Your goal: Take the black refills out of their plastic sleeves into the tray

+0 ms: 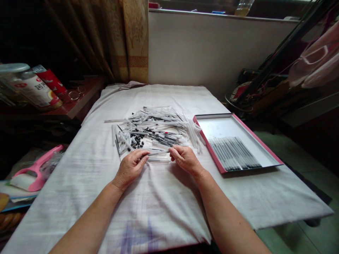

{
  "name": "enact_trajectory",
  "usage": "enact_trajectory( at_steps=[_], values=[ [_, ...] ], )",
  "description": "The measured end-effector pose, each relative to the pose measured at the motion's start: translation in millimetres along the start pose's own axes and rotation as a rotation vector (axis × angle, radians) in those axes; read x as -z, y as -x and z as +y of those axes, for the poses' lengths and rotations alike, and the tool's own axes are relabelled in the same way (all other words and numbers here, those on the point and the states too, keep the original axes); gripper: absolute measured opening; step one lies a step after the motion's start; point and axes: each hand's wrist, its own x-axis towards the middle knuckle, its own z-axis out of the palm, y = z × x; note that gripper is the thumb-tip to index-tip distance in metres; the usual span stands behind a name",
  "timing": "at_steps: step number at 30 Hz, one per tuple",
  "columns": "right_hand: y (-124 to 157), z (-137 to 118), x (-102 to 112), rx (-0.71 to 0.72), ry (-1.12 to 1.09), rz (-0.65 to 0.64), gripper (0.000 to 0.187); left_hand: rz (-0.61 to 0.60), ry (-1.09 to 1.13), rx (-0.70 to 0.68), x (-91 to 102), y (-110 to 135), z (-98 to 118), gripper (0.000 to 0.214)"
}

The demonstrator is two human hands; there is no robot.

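Observation:
Between my two hands lies a slim, clear pen with a dark refill showing. My left hand pinches its left end between thumb and fingers. At the other end my right hand is closed on the pen's dark tip. Just below, a clear barrel rests on the cloth. Beyond my hands spreads a heap of clear pen barrels, with black refills and small black caps at its near side. The fingertips partly hide the pen's ends.
To the right, an open pink-edged box holds a row of pens. A white cloth covers the table. At left are a jar on a wooden surface and a pink-handled object; a curtain hangs behind.

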Motion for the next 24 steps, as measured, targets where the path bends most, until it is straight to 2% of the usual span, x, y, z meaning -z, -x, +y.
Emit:
enact_trajectory(
  at_steps=[3,8,11,14,19,21,24],
  values=[
    [1.1,-1.0,2.8,0.001,-0.102,-0.013,0.017,0.009,-0.001,0.02,0.3,0.3,-0.8,0.023],
    [1.5,-0.5,3.9,0.014,-0.148,-0.022,0.013,0.009,-0.015,0.007,-1.1,0.8,-1.8,0.023],
    [1.1,-1.4,4.1,0.035,-0.056,-0.023,0.012,0.005,-0.018,-0.006,-1.5,0.5,-1.7,0.023],
    [1.0,-2.8,4.3,0.056,0.012,-0.048,0.022,0.002,-0.011,-0.024,-0.9,0.2,-1.6,0.023],
    [0.9,-2.6,3.8,0.056,-0.042,-0.086,0.035,0.005,-0.003,-0.049,0.0,0.6,-2.4,0.021],
    [0.8,-2.2,3.8,0.053,-0.049,-0.081,0.034,0.01,-0.001,-0.055,-0.2,0.9,-2.8,0.021],
    [1.0,-2.7,4.5,0.035,-0.058,-0.047,0.022,0.01,0.005,-0.064,-0.4,1.1,-3.0,0.021]
  ],
)
